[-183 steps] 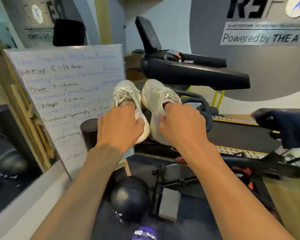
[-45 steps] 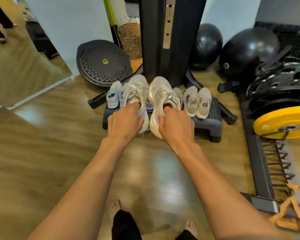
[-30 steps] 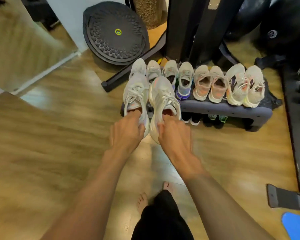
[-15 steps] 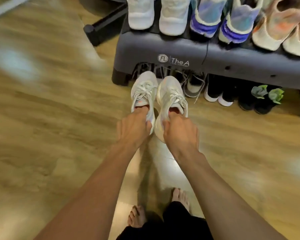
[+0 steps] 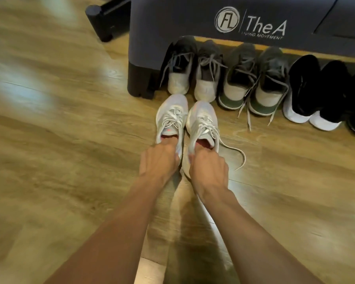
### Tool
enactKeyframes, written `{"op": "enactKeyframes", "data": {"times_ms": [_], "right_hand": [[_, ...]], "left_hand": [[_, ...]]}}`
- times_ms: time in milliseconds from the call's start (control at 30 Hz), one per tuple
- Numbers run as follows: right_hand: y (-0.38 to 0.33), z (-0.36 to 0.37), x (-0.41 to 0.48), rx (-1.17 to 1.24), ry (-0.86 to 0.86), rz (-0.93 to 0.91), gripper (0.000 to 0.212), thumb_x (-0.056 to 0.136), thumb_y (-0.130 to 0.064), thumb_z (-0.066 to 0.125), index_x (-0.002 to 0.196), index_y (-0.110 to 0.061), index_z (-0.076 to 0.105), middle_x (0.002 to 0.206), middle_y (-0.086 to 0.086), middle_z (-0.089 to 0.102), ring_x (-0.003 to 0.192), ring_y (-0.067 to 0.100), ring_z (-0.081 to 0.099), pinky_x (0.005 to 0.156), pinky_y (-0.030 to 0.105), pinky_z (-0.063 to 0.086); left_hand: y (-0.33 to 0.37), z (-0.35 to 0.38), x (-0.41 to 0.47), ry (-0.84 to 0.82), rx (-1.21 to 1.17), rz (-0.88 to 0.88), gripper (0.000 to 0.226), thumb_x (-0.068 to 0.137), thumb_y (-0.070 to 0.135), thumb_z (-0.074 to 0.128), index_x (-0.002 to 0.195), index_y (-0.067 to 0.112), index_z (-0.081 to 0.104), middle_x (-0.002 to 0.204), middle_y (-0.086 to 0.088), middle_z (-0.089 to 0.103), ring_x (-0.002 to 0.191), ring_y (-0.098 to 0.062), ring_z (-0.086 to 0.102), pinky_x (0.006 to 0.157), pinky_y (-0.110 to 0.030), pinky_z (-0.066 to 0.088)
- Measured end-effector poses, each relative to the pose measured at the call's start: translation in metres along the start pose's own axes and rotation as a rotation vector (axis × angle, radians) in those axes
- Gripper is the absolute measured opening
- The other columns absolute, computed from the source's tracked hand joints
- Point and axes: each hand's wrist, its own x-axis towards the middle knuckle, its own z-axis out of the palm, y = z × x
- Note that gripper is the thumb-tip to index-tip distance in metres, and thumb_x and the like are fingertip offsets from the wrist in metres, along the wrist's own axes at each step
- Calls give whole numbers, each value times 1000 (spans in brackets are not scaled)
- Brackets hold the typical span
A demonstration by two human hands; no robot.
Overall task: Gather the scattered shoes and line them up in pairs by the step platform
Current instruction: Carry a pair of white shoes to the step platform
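Off the left corner of the dark grey plastic step platform (image 5: 172,21), which bears a white round logo, a black tubular machine foot (image 5: 103,21) lies on the wood-plank floor (image 5: 59,140). Just in front of that same corner, your left hand (image 5: 159,158) grips the left pale grey laced sneaker (image 5: 171,113) by the heel, with the fingers curled down into its pink-lined opening. Close beside it, your right hand (image 5: 208,167) holds the right pale grey laced sneaker (image 5: 201,117) the same way, with the fingers hooked into the heel opening. The two sneakers are side by side and nearly touching, toes towards the platform. You cannot tell whether their soles rest on the floor. A loose white lace (image 5: 234,148) trails from the right sneaker onto the boards. Under the platform's front edge, heels towards you, three pairs stand in a row. Nearest the left corner is a dark pair with white heels (image 5: 177,64), just beyond your sneakers' toes. Next comes a dark pair with green-banded heels (image 5: 236,78) and loose laces. Farther right is a black pair with white soles (image 5: 301,89).
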Motion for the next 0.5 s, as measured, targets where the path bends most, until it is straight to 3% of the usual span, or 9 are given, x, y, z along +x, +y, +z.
{"op": "enactKeyframes", "data": {"times_ms": [100, 500], "right_hand": [[-8, 16, 3, 6, -50, -12, 26, 90, -3, 44, 114, -11, 51, 105, 13, 63, 93, 36, 61, 66, 34, 34], [-25, 28, 5, 22, -164, 13, 25, 95, -8, 45, 120, -9, 47, 111, 15, 62, 99, 36, 60, 67, 34, 35]], "left_hand": [[-10, 9, 5, -1, 8, -25, 17, 89, 22, 51, 105, 18, 51, 104, -9, 63, 88, -36, 61, 62, -34, 33], [-26, 2, 9, -61, -18, -119, 21, 88, 15, 51, 109, 18, 53, 111, -9, 60, 96, -35, 60, 66, -34, 34]]}}
